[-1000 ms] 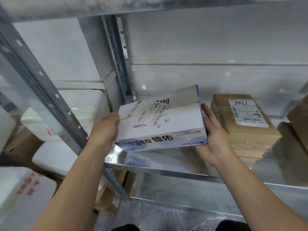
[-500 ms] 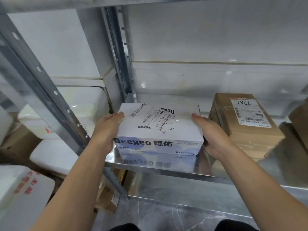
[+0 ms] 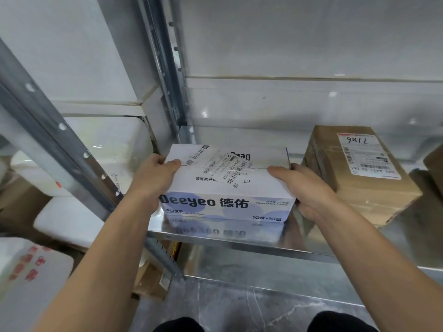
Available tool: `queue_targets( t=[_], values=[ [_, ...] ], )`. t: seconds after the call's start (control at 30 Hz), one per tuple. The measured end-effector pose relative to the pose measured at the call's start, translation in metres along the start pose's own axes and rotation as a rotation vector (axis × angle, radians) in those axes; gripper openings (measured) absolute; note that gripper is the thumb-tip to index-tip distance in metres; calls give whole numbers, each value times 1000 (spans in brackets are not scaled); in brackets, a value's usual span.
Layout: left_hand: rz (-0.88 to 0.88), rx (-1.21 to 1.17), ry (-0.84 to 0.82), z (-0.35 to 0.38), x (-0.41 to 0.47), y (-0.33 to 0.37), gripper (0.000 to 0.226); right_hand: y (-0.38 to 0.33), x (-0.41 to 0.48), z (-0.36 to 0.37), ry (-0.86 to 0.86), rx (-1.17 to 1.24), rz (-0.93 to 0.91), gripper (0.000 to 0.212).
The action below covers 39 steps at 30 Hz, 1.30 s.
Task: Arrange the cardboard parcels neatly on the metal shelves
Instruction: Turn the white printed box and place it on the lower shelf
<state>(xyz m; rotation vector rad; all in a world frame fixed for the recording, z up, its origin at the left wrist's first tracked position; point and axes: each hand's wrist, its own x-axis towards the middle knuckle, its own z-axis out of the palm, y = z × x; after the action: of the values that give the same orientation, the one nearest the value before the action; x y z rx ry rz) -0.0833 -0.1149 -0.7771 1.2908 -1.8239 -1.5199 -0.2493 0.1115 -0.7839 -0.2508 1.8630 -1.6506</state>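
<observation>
Resting flat on the metal shelf (image 3: pixel 239 238), the white Deeyeo wet-wipes box (image 3: pixel 225 188) sits at the shelf's left end. Its printed front faces outward near the front edge, and its reflection shows in the steel below. A second ago it was tilted up in the air above the shelf; half a second ago it was already level, and it lies much the same now.

The left hand (image 3: pixel 153 178) grips the box's left end, with the thumb lying on top at the taped seam and the fingers hidden behind the side. The right hand (image 3: pixel 304 190) grips the right end in the same way, thumb across the top edge and fingers curled down the side, in the gap between the box and a brown cardboard parcel (image 3: pixel 359 173). That parcel stands just beside the box and apart from it, in the same place as before, with a white shipping label (image 3: pixel 364 152) on its top.

A perforated rear upright (image 3: pixel 165 68) rises behind the box's left corner. White foam boxes (image 3: pixel 69 221) sit to the left, beyond the front upright (image 3: pixel 48 130).
</observation>
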Motion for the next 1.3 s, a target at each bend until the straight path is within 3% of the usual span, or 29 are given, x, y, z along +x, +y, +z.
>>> queue_targets(
  t=[0.3,0.57,0.9,1.1,1.2,1.3],
  values=[
    [50,47,12,2,3,-3,25,-4,0,4,17,-47,-48,16],
    [38,7,21,3,-8,4,24,-7,-5,0,-20,-1,-21,2],
    [159,-142,-67,-4,-36,10,33,-12,-19,-11,-94,159,-135,47],
    [120,-385,-31,-4,-41,11,22,-11,-22,-19,-48,339,-102,11],
    [95,-436,-16,-3,-44,13,28,-11,-22,-20,-31,321,-92,38],
    [69,-411,-35,-3,-45,16,32,-14,-25,-18,-36,220,-82,42]
  ],
)
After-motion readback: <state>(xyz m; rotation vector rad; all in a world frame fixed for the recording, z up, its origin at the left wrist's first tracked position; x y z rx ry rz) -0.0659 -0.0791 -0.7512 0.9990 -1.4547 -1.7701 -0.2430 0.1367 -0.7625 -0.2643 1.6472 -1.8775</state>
